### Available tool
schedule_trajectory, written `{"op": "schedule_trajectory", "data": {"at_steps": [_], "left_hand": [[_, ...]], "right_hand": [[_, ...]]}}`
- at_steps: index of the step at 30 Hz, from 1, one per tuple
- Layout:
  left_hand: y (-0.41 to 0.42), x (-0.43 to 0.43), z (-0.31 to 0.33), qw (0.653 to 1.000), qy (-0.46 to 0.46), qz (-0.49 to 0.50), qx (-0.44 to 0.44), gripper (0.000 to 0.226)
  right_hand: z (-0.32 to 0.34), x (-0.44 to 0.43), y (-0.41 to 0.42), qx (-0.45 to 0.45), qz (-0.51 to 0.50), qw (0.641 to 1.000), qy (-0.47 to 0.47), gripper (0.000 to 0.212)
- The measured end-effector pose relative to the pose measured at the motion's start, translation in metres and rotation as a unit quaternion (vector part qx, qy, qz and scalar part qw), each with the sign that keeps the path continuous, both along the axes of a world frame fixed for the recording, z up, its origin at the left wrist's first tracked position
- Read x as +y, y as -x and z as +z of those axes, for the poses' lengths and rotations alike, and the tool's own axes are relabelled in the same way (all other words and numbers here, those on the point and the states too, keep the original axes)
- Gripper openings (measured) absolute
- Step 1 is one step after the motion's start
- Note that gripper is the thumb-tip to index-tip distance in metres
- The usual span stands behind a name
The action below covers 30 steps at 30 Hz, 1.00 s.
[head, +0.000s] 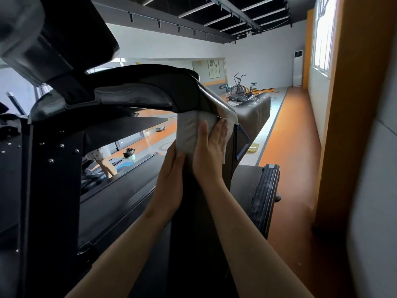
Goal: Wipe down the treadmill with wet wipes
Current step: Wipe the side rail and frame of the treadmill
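Pressing creased white wet wipe (pixel 189 136) against smooth black treadmill (pixel 193 222) upright, below glossy curved handrail (pixel 137 82). Right hand (pixel 211 151) fingers straight, flat on wipe; left hand (pixel 171 171) fingers straight at wipe's lower edge.

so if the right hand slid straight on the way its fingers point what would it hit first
Probably the glossy black curved treadmill arm just above the fingertips of the right hand, where the white wet wipe ends; depth there is hard to judge.
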<state>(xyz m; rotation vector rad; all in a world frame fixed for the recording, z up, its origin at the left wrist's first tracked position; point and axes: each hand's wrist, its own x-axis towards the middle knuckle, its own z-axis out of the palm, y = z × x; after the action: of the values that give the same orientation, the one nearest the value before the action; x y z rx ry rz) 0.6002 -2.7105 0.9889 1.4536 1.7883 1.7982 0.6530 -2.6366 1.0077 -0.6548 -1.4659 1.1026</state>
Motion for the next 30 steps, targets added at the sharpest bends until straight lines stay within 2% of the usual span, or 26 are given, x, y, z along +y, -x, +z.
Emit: {"op": "schedule_trajectory", "data": {"at_steps": [4, 8, 12, 13, 16, 17, 20, 22, 24, 30], "left_hand": [[-0.006, -0.003, -0.016, 1.0, -0.001, 0.02, -0.006, 0.064], [-0.01, -0.007, -0.016, 0.999, 0.004, 0.035, -0.027, 0.054], [-0.011, -0.008, -0.019, 0.999, 0.009, 0.023, -0.025, 0.033], [-0.012, -0.008, -0.018, 0.999, 0.011, 0.016, -0.027, 0.03], [-0.014, -0.008, -0.016, 0.999, 0.023, 0.014, -0.028, 0.025], [-0.014, -0.009, -0.015, 0.999, 0.019, 0.011, -0.027, 0.028], [-0.004, -0.007, -0.023, 0.999, -0.008, -0.016, -0.033, 0.053], [0.002, -0.006, -0.029, 1.0, -0.002, -0.017, -0.021, 0.067], [0.003, -0.007, -0.031, 1.0, 0.012, -0.005, -0.017, 0.072], [-0.003, -0.008, -0.028, 1.0, -0.007, 0.012, -0.013, 0.05]], "right_hand": [[-0.005, 0.018, -0.002, -0.01, 0.004, 1.0, 0.01, 0.07], [-0.012, 0.034, -0.002, -0.01, 0.0, 1.0, 0.018, 0.068], [-0.014, 0.045, -0.006, -0.028, 0.017, 0.999, 0.021, 0.063], [-0.013, 0.046, -0.01, -0.028, 0.032, 0.998, 0.036, 0.065], [-0.002, 0.044, -0.013, -0.024, 0.076, 0.992, 0.097, 0.109], [0.001, 0.04, -0.014, -0.037, 0.079, 0.993, 0.084, 0.113], [-0.009, 0.022, -0.014, -0.051, 0.062, 0.997, 0.004, 0.1], [-0.017, 0.02, -0.011, -0.032, 0.042, 0.999, -0.01, 0.094], [-0.022, 0.024, -0.006, -0.021, 0.032, 0.999, -0.003, 0.087], [-0.036, 0.048, 0.003, 0.022, 0.001, 1.0, 0.001, 0.07]]}}
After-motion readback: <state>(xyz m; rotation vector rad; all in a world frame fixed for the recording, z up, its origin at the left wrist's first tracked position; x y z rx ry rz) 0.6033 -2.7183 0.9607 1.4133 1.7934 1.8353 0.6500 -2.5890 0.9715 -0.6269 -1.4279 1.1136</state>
